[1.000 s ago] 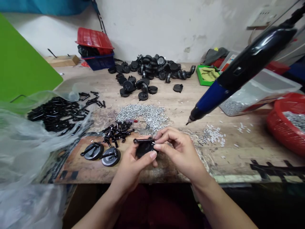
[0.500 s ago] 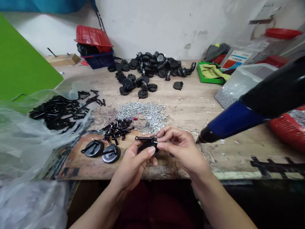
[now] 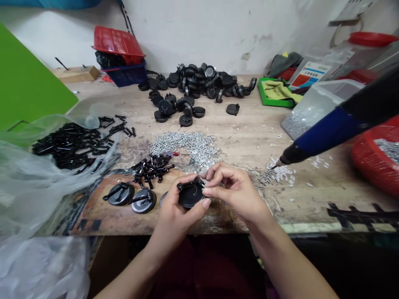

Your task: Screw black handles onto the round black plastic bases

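Disc (image 3: 190, 196): clasped in left hand (image 3: 174, 211) grip, right hand (image 3: 238, 195) pinching its lever (image 3: 187, 185); slack pinch could drop lever.

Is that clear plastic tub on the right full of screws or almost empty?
Almost empty: the clear tub shows only a shallow layer of silver screws at its near end; the rest is see-through.

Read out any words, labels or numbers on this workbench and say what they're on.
White packet with blue and red label, back right: print too small and blurred to read.
Round black plastic disc in the left hand: only a curved mark, no text.
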`<state>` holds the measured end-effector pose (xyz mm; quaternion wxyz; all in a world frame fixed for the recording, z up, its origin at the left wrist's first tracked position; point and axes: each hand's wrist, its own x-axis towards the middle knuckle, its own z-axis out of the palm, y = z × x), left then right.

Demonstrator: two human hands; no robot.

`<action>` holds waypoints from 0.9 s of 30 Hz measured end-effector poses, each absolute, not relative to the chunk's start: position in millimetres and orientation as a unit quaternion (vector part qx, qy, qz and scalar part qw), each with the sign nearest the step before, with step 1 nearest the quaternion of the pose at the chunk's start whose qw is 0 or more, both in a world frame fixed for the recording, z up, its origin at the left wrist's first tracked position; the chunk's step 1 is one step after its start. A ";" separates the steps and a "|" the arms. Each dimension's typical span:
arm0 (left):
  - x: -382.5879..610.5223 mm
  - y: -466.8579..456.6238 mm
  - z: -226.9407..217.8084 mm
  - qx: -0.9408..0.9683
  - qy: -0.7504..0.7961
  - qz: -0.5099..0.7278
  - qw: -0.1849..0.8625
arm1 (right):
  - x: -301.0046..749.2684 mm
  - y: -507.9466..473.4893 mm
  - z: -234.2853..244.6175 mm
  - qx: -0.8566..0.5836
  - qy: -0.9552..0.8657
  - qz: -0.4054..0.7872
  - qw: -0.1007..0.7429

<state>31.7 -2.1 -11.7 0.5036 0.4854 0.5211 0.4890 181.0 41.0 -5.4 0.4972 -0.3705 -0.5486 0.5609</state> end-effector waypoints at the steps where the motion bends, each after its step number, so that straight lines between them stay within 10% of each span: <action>1: 30.9 -1.9 -11.5 0.513 0.524 0.487 0.474 | 181.2 40.7 -4.4 -0.373 -0.555 0.556 0.495; 10: 27.0 -1.5 -17.7 0.601 0.520 0.468 0.387 | 177.3 32.6 -2.0 -0.410 -0.584 0.512 0.479; 18: 37.3 -6.6 -25.5 0.357 0.468 0.473 0.656 | 178.9 20.9 -13.3 -0.452 -0.573 0.516 0.448; 25: 42.4 -5.3 -26.7 0.281 0.485 0.469 0.683 | 199.4 4.6 0.2 -0.450 -0.563 0.006 0.693; 27: 43.8 -5.3 -26.3 0.258 0.490 0.469 0.688 | 211.4 16.0 13.1 -0.458 -0.534 0.021 0.710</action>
